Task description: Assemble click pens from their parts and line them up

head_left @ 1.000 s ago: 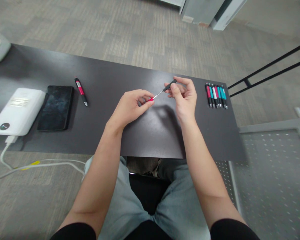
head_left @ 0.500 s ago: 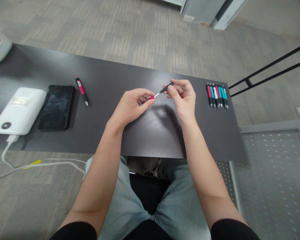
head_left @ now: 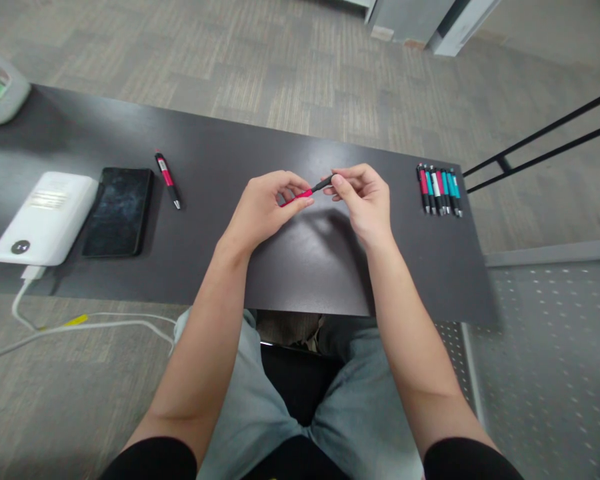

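Note:
Between thumb and fingers, my left hand (head_left: 267, 205) pinches the red pen barrel (head_left: 304, 194) above the middle of the dark table (head_left: 300, 267). My right hand (head_left: 364, 200) grips the black pen section (head_left: 324, 183), which meets the end of the red barrel. The two parts lie in one slanted line, rising to the right. Fingers cover both outer ends. A red and black pen (head_left: 167, 180) lies on the table left of my hands. At the right end, a row of several red, blue and white pens (head_left: 440, 191) lies side by side.
On the left are a black phone-like device (head_left: 119, 212) and a white power bank (head_left: 46, 217) with a white cable (head_left: 23, 300) hanging over the front edge. A white object (head_left: 0, 87) stands at the far left corner. Black metal bars (head_left: 545, 143) are beyond the right edge.
The black section has come down and left onto the red barrel. The thin light-coloured piece that showed between them is now hidden. The whole view has shifted slightly.

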Available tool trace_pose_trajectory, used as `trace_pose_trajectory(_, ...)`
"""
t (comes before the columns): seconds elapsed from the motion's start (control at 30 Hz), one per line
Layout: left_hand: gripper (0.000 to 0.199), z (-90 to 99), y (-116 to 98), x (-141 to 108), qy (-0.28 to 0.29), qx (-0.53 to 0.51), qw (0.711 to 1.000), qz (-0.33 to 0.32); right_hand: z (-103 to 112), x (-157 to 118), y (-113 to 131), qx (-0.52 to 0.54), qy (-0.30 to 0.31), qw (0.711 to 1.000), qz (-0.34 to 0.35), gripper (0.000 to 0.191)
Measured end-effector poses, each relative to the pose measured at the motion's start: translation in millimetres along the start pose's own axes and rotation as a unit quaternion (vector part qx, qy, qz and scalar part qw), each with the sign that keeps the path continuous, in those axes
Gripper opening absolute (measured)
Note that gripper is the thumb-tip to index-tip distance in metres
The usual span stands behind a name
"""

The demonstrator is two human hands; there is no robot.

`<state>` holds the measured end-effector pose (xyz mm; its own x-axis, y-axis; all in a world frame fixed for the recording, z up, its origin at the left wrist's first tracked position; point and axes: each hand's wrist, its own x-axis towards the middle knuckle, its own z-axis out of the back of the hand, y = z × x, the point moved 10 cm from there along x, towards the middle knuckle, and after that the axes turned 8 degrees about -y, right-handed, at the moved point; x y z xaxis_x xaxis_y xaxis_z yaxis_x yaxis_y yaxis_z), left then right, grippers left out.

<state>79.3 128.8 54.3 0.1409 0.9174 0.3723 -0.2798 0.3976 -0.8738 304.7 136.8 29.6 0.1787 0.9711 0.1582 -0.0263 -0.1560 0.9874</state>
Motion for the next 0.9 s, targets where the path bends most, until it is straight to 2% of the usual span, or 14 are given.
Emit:
trace_pose_trajectory(0.33, 0.021, 0.6, -5.7, -0.3, 0.004, 0.010, 0.999, -0.043, -3.7, -1.4, 10.1, -0.047, 0.008, 0.999, 0.015, 0.078)
trace_pose_trajectory(0.63, 0.018, 3.2, -10.8, 0.1, 0.009, 0.033, 0.998, -0.056, -7.1, -10.8, 20.0, -0.230, 0.055, 0.970, 0.062, 0.083)
trace_pose_trajectory(0.9, 0.020, 5.4, -7.5, 1.1, 0.004, 0.029, 0.998, -0.049, -12.8, -14.3, 16.4, -0.227, 0.103, 0.967, 0.042, 0.074)
